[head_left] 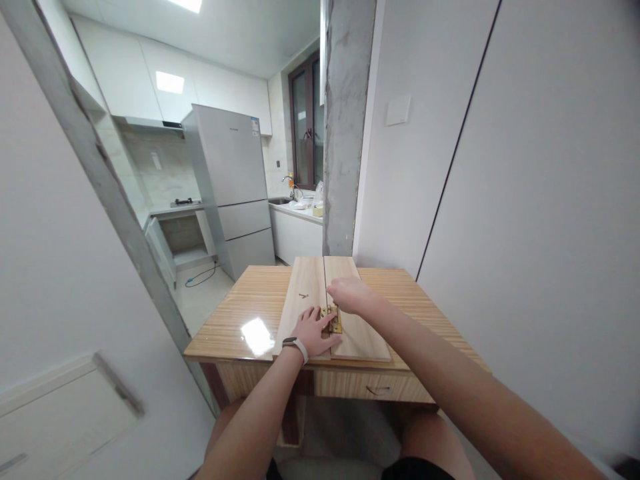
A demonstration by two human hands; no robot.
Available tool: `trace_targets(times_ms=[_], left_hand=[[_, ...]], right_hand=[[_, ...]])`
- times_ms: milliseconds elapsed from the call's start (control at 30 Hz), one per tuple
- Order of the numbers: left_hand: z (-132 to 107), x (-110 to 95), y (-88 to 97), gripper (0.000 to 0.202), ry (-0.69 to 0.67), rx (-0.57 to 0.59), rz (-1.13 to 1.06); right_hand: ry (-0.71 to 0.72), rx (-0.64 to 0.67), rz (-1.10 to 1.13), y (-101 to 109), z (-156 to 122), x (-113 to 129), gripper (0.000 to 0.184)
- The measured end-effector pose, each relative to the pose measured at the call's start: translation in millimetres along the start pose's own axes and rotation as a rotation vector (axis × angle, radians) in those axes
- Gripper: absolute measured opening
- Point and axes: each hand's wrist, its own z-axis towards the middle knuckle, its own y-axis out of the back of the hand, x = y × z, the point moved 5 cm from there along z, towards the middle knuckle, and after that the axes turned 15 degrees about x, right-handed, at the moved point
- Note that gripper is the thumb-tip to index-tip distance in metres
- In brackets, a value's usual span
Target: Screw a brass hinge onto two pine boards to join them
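Two pale wooden boards, a left one [306, 273] and a right one [367, 343], lie side by side with a narrow seam between them. A brass hinge [339, 327] rests across the seam, partly covered by fingers. My left hand [311, 332] lies open on it, fingers spread, pressing the hinge and the boards around it. Just above the hinge, my right hand [350, 295] is closed, knuckles up; whatever its fingers grip is hidden or too small to name. A few small screws [303, 295] lie on the left board.
The boards sit on a glossy wood-grain table [260, 287] with a handled drawer [377, 387] under its front edge. Behind stand a grey fridge [233, 160] and a sink counter [300, 230]. A white wall panel [500, 200] rises close on the right.
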Motion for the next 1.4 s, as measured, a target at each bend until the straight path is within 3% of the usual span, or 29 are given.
trace_targets(times_ms=[533,833,1133,1400], left_hand=[[1,2,-1.9,0.08,-0.003,-0.008,0.0],[0,0,0.0,0.079,-0.003,-0.005,-0.009],[1,2,-1.8,0.078,-0.016,-0.019,-0.01],[2,3,-2.3,0.079,-0.035,-0.03,-0.034]], right_hand=[[-0.125,0.082,0.095,3,14,-9,0.038],[-0.181,0.116,0.137,2,18,-13,0.037],[0.042,0.029,0.019,-4,7,0,0.023],[0.066,0.008,-0.025,-4,5,3,0.018]])
